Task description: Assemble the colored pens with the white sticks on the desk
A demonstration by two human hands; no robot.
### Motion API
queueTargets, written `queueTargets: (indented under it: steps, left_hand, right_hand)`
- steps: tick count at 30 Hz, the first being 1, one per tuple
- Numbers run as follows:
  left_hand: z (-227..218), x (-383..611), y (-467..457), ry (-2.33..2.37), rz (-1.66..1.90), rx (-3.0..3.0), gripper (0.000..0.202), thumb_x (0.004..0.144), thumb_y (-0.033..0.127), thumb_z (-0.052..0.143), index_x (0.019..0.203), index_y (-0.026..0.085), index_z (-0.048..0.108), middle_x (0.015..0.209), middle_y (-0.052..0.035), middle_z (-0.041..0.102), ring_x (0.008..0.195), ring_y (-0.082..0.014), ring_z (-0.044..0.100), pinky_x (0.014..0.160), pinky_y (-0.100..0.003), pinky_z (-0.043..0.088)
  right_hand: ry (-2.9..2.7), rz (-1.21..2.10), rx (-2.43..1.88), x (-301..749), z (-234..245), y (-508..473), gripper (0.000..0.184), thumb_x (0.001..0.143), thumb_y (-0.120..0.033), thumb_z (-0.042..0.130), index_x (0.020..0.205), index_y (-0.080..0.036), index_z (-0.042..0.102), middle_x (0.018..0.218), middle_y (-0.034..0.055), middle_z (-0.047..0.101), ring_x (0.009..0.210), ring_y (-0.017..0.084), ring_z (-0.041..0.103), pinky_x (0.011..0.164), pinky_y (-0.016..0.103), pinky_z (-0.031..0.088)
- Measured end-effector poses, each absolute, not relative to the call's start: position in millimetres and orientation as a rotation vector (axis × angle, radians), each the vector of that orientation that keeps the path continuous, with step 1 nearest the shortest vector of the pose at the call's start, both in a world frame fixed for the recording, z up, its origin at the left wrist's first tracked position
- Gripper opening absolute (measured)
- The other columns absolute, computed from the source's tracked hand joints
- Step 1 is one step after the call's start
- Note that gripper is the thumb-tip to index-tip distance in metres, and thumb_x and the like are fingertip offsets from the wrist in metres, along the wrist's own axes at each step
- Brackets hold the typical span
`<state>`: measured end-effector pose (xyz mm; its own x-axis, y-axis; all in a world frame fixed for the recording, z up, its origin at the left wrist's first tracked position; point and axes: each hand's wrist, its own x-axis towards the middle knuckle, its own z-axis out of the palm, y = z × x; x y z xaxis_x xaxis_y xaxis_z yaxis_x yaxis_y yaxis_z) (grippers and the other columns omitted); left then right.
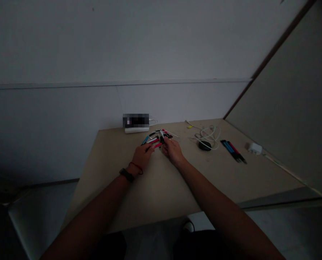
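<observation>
Bare forearms (95, 206) were stretched across a beige tabletop (161, 187), with the left hand (141, 157) and right hand (173, 151) half-curled against a heap of red, blue and black pens (158, 139) near the far edge; any grip could not be told. A black computer mouse (204, 145) was placed to the right.

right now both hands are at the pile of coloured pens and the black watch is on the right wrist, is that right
No: the black watch is on the left wrist, not the right, as the head view shows. The left hand and right hand are at the pile of coloured pens, as you said.
</observation>
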<state>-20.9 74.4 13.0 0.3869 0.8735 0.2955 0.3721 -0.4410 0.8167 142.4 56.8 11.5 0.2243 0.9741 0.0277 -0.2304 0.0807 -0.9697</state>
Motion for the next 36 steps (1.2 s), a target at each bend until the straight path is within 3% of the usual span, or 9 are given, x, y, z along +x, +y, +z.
queueTargets:
  steps: [9,16,26,33,36]
  left_hand:
    - [19,-29,86,0.956,0.756,1.690,0.044,0.090,0.055,0.051,0.069,0.017,0.060,0.049,0.0051,0.035,0.048,-0.0105,0.034,0.051,-0.025,0.027]
    - [24,-35,92,0.856,0.575,1.420,0.045,0.082,0.061,0.059,0.070,0.018,0.055,0.043,0.0081,0.029,0.038,-0.0056,0.020,0.040,-0.023,0.014]
    - [38,-47,83,0.708,0.311,0.918,0.028,0.090,0.040,0.059,0.075,0.018,0.049,0.049,0.0120,0.018,0.039,-0.0038,0.013,0.036,-0.014,0.013]
    - [36,-44,79,0.596,0.235,0.858,0.030,0.095,0.041,0.052,0.076,0.018,0.049,0.049,0.0117,0.014,0.040,-0.0056,0.009,0.036,-0.014,0.015]
    - [35,-34,72,0.679,0.347,1.055,0.034,0.097,0.044,0.046,0.075,0.018,0.053,0.048,0.0102,0.018,0.039,-0.0072,0.014,0.038,-0.017,0.020]
  right_hand:
    - [-0.968,1.115,-1.077,142,18,56,0.055,0.073,-0.067,0.069,0.057,-0.025,0.038,0.044,-0.0083,0.032,0.037,0.007,0.027,0.037,0.024,0.017]
    - [-1.006,1.155,-1.035,138,19,53,0.055,0.074,-0.067,0.069,0.057,-0.025,0.038,0.044,-0.0089,0.030,0.037,0.007,0.025,0.037,0.024,0.018]
    - [-1.034,1.235,-0.990,138,25,48,0.058,0.070,-0.070,0.072,0.058,-0.025,0.037,0.045,-0.0102,0.029,0.039,0.006,0.023,0.037,0.022,0.019]
    - [-1.058,1.213,-0.985,144,26,48,0.054,0.075,-0.065,0.071,0.059,-0.024,0.039,0.046,-0.0096,0.031,0.039,0.007,0.027,0.038,0.022,0.022]
    - [-1.062,1.165,-0.974,148,25,50,0.055,0.075,-0.066,0.071,0.057,-0.024,0.040,0.046,-0.0087,0.032,0.039,0.007,0.028,0.038,0.022,0.023]
